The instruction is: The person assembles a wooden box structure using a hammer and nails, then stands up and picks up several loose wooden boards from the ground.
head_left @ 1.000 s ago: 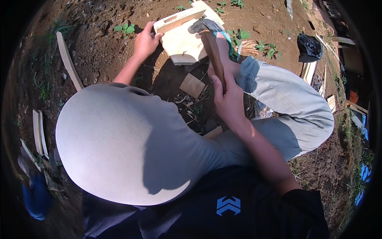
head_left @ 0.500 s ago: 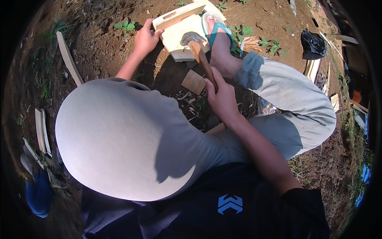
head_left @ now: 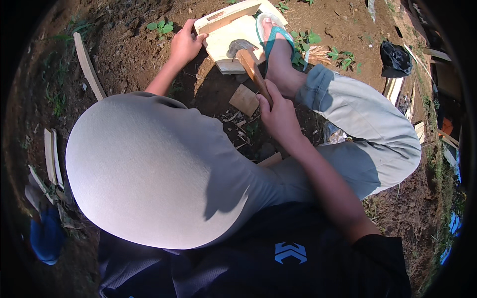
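On bare dirt, our left hand [head_left: 185,43] grips the board [head_left: 233,35] edge to steady it; our right hand [head_left: 279,113] clamps the hatchet [head_left: 248,62] handle, head resting on the wood.

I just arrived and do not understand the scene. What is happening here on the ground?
A person crouches on bare soil. The right hand grips the wooden handle of a hatchet, whose metal head rests on a pale wooden board. The left hand holds the board's left edge, and a foot in a teal sandal presses on it.

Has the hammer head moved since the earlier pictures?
Yes. The hammer head came down from above the sandalled foot onto the pale board, left of the foot.
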`<act>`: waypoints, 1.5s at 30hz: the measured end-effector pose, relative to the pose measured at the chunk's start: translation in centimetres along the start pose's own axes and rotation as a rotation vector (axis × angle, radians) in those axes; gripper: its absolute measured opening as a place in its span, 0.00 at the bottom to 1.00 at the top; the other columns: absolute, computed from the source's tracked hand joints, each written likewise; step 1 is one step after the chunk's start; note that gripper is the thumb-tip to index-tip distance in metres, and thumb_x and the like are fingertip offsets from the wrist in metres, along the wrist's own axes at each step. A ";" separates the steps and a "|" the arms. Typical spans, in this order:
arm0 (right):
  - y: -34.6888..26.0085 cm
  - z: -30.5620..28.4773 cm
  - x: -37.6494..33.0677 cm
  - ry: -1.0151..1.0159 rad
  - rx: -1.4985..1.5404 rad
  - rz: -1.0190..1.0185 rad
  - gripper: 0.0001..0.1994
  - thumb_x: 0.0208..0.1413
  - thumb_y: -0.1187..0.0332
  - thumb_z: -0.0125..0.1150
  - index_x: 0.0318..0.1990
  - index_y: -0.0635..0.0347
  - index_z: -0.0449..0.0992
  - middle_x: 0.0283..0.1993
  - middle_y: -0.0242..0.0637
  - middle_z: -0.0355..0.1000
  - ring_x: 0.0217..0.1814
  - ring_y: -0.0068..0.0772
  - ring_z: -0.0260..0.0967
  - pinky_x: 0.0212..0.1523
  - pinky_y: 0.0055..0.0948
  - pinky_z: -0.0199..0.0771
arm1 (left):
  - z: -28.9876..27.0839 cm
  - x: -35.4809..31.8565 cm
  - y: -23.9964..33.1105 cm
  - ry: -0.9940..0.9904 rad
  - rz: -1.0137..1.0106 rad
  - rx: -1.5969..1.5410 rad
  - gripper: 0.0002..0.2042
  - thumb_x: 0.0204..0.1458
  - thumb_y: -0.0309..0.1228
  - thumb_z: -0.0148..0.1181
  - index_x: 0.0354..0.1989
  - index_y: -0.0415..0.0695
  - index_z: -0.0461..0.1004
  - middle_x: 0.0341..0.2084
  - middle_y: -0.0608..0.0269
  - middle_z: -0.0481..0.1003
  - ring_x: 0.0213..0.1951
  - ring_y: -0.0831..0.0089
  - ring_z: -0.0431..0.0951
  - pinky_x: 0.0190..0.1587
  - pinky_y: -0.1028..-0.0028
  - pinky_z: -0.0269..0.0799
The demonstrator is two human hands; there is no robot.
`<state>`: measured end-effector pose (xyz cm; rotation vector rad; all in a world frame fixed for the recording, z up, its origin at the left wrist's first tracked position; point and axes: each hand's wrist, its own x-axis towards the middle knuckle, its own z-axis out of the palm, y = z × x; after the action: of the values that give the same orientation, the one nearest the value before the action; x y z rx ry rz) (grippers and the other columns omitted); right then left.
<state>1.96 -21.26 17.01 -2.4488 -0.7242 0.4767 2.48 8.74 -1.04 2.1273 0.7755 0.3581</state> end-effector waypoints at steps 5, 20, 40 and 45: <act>-1.7 -1.0 0.1 0.104 0.091 -0.035 0.21 0.66 0.63 0.56 0.64 0.58 0.68 0.34 0.63 0.76 0.42 0.69 0.75 0.40 0.54 0.75 | -0.9 0.0 0.0 -0.014 0.071 -0.014 0.25 0.56 0.39 0.67 0.59 0.47 0.68 0.47 0.47 0.81 0.49 0.46 0.81 0.49 0.55 0.76; -0.6 -1.1 1.2 0.139 0.036 -0.104 0.21 0.65 0.67 0.58 0.64 0.62 0.68 0.33 0.61 0.77 0.41 0.62 0.79 0.37 0.47 0.78 | -0.4 -0.2 -0.7 0.006 0.042 0.040 0.23 0.57 0.40 0.66 0.58 0.48 0.69 0.44 0.48 0.82 0.47 0.49 0.83 0.47 0.56 0.77; -1.4 -0.7 0.2 0.060 0.032 0.001 0.20 0.65 0.64 0.57 0.62 0.61 0.70 0.33 0.62 0.77 0.38 0.69 0.76 0.39 0.56 0.77 | -0.1 -0.7 -1.8 0.074 0.110 0.018 0.24 0.55 0.42 0.68 0.57 0.49 0.70 0.36 0.48 0.81 0.38 0.50 0.83 0.40 0.55 0.77; -1.9 -1.4 0.2 0.070 0.010 -0.035 0.21 0.64 0.67 0.57 0.64 0.60 0.67 0.33 0.63 0.76 0.40 0.67 0.76 0.40 0.56 0.77 | -0.1 -0.3 -2.2 0.040 0.070 0.005 0.23 0.56 0.40 0.68 0.57 0.49 0.70 0.40 0.49 0.81 0.44 0.51 0.83 0.45 0.56 0.76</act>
<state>2.04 -20.38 19.17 -2.4259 -0.7325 0.3782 1.30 9.58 -2.71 2.1612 0.7270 0.4374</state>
